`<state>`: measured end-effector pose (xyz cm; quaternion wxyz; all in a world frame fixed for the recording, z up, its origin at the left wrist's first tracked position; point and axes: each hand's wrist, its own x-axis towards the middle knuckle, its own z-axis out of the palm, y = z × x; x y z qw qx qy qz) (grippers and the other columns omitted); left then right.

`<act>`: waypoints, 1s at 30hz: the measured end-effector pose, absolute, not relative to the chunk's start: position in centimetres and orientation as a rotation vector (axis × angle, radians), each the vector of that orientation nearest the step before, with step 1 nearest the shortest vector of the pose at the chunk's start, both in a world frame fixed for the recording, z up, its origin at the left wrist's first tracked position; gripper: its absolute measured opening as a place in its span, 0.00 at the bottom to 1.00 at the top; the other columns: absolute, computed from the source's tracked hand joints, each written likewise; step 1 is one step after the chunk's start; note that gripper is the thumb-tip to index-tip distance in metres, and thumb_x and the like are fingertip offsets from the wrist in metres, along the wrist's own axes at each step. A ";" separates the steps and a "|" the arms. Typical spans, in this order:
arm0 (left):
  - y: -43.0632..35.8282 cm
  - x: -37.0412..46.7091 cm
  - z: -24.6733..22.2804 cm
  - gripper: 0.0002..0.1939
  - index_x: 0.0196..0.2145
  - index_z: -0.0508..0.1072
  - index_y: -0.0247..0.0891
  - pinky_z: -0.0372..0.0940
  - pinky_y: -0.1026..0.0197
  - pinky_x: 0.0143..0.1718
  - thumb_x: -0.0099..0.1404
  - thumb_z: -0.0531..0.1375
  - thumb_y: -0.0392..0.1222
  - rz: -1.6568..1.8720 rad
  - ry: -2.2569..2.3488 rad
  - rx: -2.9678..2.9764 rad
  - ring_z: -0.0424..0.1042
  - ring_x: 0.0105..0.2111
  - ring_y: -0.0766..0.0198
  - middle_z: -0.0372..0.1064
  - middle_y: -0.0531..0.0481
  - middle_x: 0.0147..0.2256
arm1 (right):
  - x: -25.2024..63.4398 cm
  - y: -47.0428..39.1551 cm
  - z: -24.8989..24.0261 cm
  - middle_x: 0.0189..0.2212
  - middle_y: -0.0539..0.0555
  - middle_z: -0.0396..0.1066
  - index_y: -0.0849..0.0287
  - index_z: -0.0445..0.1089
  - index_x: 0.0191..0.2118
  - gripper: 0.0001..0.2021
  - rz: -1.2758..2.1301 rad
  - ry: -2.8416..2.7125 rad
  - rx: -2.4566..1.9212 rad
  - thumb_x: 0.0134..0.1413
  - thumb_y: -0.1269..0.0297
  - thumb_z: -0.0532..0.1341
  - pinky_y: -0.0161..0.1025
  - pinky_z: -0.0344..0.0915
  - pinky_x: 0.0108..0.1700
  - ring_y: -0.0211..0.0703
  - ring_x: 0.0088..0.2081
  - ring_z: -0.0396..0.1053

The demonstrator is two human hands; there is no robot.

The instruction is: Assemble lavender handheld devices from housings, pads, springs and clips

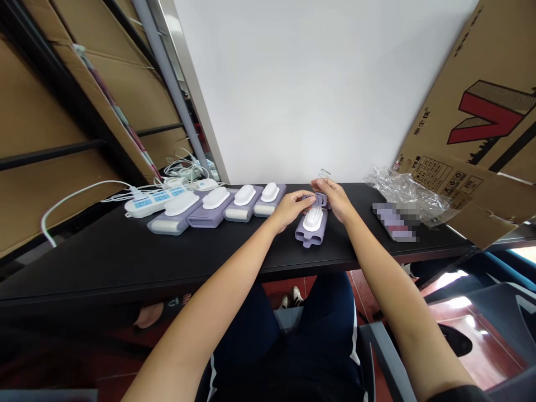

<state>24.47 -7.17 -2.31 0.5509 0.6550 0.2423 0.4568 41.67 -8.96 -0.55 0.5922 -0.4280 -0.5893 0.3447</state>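
Observation:
My left hand (292,209) and my right hand (336,199) meet over the desk, fingers closed on a small purple plastic piece (321,200) with an opening in it. Just below it lies a purple case (318,234) with a tab at its near end and a ribbed white oval part (312,219) on top. Whether the small piece touches the case I cannot tell. To the left stands a row of similar purple cases (205,216), some with translucent ends, each topped by a smooth white oval part (245,195).
A white power strip (144,206) with tangled white cables (184,167) sits at the far left of the black desk (234,251). On the right are a phone (393,222), crumpled clear plastic (410,192) and a large cardboard box (469,111). A white wall (301,84) rises behind.

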 end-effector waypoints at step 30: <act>-6.7 23.9 -2.4 0.19 0.58 0.77 0.40 0.78 0.58 0.46 0.73 0.58 0.43 1.543 0.793 1.819 0.81 0.47 0.58 0.78 0.46 0.53 | 40.7 -11.1 -0.4 0.38 0.51 0.78 0.47 0.74 0.52 0.18 0.046 -1.894 -1.381 0.68 0.45 0.55 0.39 0.61 0.38 0.45 0.37 0.72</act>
